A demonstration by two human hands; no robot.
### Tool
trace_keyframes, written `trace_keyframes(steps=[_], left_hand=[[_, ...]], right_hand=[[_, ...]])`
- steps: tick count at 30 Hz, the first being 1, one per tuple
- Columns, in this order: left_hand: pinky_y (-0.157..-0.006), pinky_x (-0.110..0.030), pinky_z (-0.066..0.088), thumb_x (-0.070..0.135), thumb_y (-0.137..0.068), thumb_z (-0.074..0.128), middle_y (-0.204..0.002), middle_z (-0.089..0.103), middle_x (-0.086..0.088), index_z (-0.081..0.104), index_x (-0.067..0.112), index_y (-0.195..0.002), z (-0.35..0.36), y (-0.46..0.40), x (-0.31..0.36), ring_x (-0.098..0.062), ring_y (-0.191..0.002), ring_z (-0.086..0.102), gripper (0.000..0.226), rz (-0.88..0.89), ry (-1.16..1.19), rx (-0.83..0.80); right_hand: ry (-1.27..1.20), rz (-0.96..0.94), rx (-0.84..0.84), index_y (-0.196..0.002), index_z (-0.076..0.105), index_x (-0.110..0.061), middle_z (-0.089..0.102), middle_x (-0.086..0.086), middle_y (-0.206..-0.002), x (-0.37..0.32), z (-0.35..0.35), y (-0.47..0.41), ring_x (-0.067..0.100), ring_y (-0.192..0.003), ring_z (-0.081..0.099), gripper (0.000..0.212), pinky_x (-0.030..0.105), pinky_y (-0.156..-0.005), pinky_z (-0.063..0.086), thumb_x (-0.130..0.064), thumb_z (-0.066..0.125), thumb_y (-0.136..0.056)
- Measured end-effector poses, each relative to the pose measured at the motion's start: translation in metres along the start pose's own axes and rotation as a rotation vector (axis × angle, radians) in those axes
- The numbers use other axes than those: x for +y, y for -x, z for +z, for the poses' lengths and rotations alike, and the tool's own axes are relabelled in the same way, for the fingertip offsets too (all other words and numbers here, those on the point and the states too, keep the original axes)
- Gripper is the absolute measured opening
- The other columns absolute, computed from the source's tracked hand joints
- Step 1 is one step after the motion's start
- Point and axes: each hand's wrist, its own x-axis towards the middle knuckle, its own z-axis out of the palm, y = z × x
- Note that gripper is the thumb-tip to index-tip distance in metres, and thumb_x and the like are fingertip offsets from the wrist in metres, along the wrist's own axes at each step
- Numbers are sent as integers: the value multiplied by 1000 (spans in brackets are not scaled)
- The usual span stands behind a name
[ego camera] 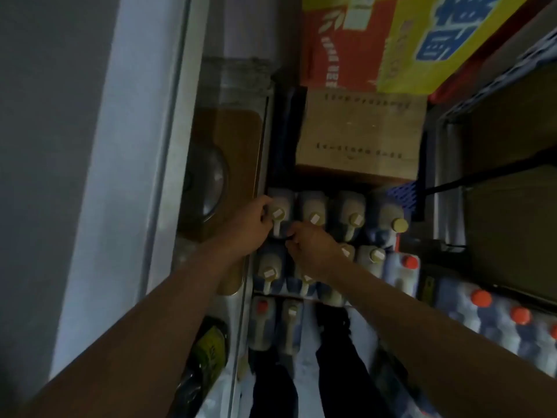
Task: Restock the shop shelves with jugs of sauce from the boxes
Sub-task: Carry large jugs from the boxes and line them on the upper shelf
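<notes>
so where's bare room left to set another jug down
Only the pale floor strip between the near jugs and the red-capped jugs, partly taken by legs. The yellow-capped rows up to the brown box look packed; both hands there.

Head camera looks steeply down, close above shelved jugs (313, 215).

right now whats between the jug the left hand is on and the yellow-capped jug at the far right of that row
In the head view, two more jugs stand between the jug under the left hand and the yellow-capped jug.
</notes>
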Motion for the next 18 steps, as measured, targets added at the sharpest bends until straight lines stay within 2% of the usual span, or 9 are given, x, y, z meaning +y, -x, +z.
trace_keyframes(steps=[3, 5, 7, 9, 11, 13, 15, 18], left_hand=[[-79, -31, 50, 17, -104, 50, -111, 65, -2, 53, 22, -132, 18, -28, -22, -17, -96, 61, 29, 14, -3, 17], [-84, -34, 51, 17, -105, 48, -116, 65, -2, 52, 26, -134, 28, -46, -37, -18, -99, 61, 31, 2, -18, 9], [-92, -36, 51, 13, -105, 47, -127, 63, -5, 51, 25, -140, 34, -63, -49, -21, -109, 61, 37, 11, -23, 11], [-97, -37, 50, 10, -105, 45, -139, 59, -7, 48, 24, -145, 39, -76, -57, -25, -121, 58, 43, 39, -24, 5], [-102, -36, 48, 7, -104, 46, -147, 53, -7, 44, 25, -149, 43, -86, -64, -26, -129, 54, 49, 50, -16, -8], [-109, -40, 45, 6, -103, 46, -150, 50, -7, 42, 25, -151, 45, -94, -70, -27, -133, 51, 52, 62, -23, -19], [-113, -44, 43, 6, -103, 47, -151, 50, -9, 42, 24, -152, 44, -105, -75, -28, -134, 51, 53, 85, -41, -24], [-114, -39, 40, 4, -103, 49, -152, 49, -10, 42, 20, -153, 38, -127, -79, -28, -136, 49, 53, 118, -96, -86]], right_hand=[[-39, 71, 132, -107, 57, -9, 63, 17, -110, 11, 31, -26, 35, -98, 63, 24, 36, -73, 47, -32, 59, -101], [-83, 144, 187, -104, 56, -10, 63, 16, -107, 13, 48, -42, 34, -96, 64, 30, 33, -68, 41, -38, 63, -98], [-124, 200, 219, -110, 58, -8, 63, 15, -111, 12, 60, -57, 33, -99, 64, 36, 33, -70, 44, -40, 65, -96], [-154, 239, 236, -117, 58, -7, 64, 16, -115, 7, 70, -65, 34, -101, 66, 41, 38, -75, 54, -43, 64, -97], [-195, 274, 256, -120, 55, -8, 64, 16, -117, 4, 81, -70, 36, -102, 67, 43, 44, -81, 57, -44, 61, -98], [-263, 338, 283, -126, 49, -7, 65, 16, -119, 1, 88, -74, 37, -104, 67, 50, 47, -83, 58, -46, 61, -97], [-327, 416, 320, -138, 38, -4, 65, 16, -124, 0, 90, -78, 37, -107, 68, 68, 48, -85, 58, -51, 64, -95], [-418, 461, 351, -147, 26, -8, 65, 16, -126, -1, 97, -80, 37, -108, 68, 81, 50, -87, 58, -48, 69, -92]])
